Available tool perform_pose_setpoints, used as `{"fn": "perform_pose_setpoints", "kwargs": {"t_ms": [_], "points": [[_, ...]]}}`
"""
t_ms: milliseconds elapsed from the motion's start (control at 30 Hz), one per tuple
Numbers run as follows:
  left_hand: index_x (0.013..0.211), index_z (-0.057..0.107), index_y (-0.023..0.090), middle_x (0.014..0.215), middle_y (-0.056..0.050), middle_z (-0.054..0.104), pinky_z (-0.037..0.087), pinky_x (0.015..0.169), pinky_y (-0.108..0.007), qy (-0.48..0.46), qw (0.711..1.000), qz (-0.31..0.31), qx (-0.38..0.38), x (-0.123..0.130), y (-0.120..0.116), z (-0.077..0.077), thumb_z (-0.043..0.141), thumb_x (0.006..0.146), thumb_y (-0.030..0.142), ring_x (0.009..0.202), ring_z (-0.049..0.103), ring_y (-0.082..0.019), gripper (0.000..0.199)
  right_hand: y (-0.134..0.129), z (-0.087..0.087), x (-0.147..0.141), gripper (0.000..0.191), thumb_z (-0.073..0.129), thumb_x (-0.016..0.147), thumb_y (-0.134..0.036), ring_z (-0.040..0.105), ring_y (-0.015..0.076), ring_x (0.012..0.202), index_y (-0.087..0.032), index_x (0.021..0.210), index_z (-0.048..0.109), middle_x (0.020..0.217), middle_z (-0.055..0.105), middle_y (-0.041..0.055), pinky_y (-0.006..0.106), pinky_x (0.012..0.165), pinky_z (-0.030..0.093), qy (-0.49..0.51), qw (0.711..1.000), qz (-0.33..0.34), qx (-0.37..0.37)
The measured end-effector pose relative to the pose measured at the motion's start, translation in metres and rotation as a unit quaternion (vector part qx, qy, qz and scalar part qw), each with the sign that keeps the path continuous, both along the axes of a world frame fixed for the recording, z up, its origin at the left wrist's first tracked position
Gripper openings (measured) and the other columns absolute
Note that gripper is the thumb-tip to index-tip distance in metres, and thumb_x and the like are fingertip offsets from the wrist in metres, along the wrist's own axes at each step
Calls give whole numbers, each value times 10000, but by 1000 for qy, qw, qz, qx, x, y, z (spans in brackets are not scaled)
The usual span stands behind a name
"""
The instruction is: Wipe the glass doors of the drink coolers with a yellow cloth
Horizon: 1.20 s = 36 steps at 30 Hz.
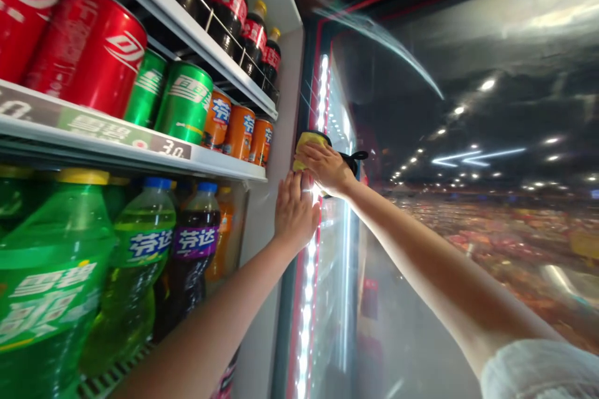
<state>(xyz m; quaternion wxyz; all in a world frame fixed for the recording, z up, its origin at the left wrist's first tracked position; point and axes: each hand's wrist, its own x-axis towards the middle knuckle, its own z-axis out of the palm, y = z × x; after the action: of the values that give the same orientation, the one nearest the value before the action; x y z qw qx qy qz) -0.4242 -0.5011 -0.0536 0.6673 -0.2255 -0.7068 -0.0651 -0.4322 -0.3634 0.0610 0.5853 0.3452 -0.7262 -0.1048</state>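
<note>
My right hand (326, 167) reaches up and holds a yellow cloth-like pad with black edging (306, 143) against the upright edge of the cooler's door frame. A black loop (359, 155) sticks out to the right of the pad. Just below, my left hand (294, 211) lies with its fingers stretched upward beside the lit LED strip (306, 305), nearly touching the pad. Nothing shows in it. Part of the strip is hidden behind my hands.
On the left, cooler shelves (224, 161) carry red cans (88, 50), green cans (185, 100), orange cans (239, 131) and dark cola bottles (228, 9). Larger soda bottles (51, 274) stand below. A glass door (402, 324) swings open on the right, reflecting store lights.
</note>
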Motion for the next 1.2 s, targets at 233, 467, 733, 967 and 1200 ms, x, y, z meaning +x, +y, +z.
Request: {"fn": "perform_pose_setpoints", "kwargs": {"t_ms": [233, 467, 733, 967, 1200], "points": [[1498, 323, 40, 1567, -284, 389, 267, 1238, -576, -9, 1000, -12, 18, 3, -2, -32, 451, 963, 261, 1530, 282, -345, 594, 5, -54, 5, 384, 541, 1019, -262, 464, 241, 1444, -286, 1394, 620, 1514, 557, 40, 475, 1202, 359, -7, 1000, 22, 14], [1514, 303, 35, 1551, -281, 413, 310, 1227, -548, 9, 1000, 2, -1, 11, 2, -66, 451, 995, 322, 1537, 275, -335, 612, 14, -83, 15, 409, 498, 1031, -240, 478, 224, 1432, -245, 1432, 578, 1518, 553, 39, 448, 1183, 393, 3, 998, 12, 63], [1591, 173, 111, 1633, -225, 321, 267, 1236, -585, 16, 999, -28, -17, 14, 12, -15, 452, 994, 321, 1550, 234, -340, 692, 62, -3, 28, 310, 509, 1004, -216, 559, 272, 1298, -231, 1233, 718, 1375, 655, 107, 453, 1126, 411, 135, 984, -54, -105], [1546, 257, 85, 1570, -257, 395, 305, 1218, -586, 35, 999, -32, -15, 8, 16, -1, 449, 996, 307, 1546, 234, -364, 623, 23, 79, 2, 305, 505, 967, -154, 530, 280, 1354, -201, 1158, 739, 1354, 674, 118, 497, 1175, 363, 112, 973, -47, -196], [1530, 283, 94, 1560, -244, 399, 302, 1216, -579, 23, 997, -66, 15, 11, 20, -2, 454, 987, 331, 1513, 301, -378, 616, 39, -15, 27, 288, 541, 966, -158, 558, 253, 1333, -231, 1172, 727, 1363, 673, 110, 475, 1158, 381, 52, 997, -48, 1]]}}
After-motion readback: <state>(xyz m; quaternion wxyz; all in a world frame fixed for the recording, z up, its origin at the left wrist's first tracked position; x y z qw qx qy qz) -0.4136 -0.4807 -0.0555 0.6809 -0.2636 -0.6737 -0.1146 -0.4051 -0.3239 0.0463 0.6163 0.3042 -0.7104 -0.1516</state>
